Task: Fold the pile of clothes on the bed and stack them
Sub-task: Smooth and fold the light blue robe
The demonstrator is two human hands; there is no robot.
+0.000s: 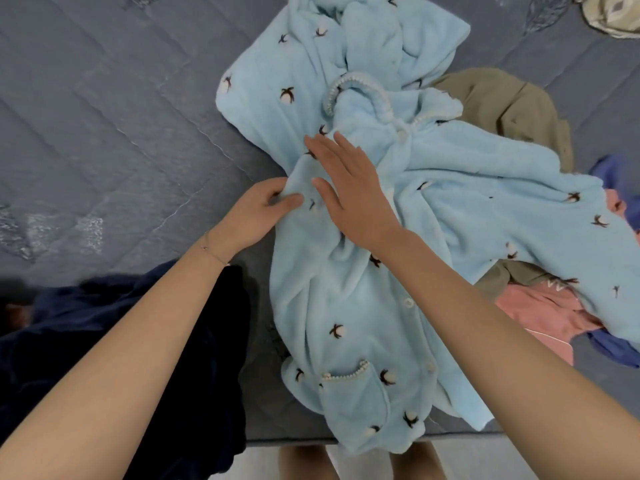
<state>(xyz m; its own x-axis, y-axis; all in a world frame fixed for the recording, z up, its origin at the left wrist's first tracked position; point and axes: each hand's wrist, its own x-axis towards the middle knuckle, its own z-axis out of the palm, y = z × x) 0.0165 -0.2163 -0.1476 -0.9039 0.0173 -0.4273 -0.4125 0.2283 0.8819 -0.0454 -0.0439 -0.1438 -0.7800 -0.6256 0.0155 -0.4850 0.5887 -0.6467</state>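
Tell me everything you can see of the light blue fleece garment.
The light blue fleece garment looks plush, dotted with dark-and-white cotton-boll motifs, with white buttons down its front and pearl-like trim on collar and pocket. It lies rumpled on the grey quilted mattress, overlapping an olive garment and a pink garment. The left hand pinches a fold; the right hand rests flat on it.

1. The light blue robe (346,306) is cut off by the top edge of the picture.
2. The fingertips of the left hand (252,213) are hidden inside a fold of the robe.
3. The olive garment (502,102) lies mostly under the robe.
4. The white print on the pink garment (540,313) is half covered and not readable.
5. The blue garment (620,174) at the right edge is blurred and cut off.
6. The patterned cloth (613,12) in the top right corner is only partly in the picture.
7. The dark navy garment (207,375) is partly behind the left arm (121,358).
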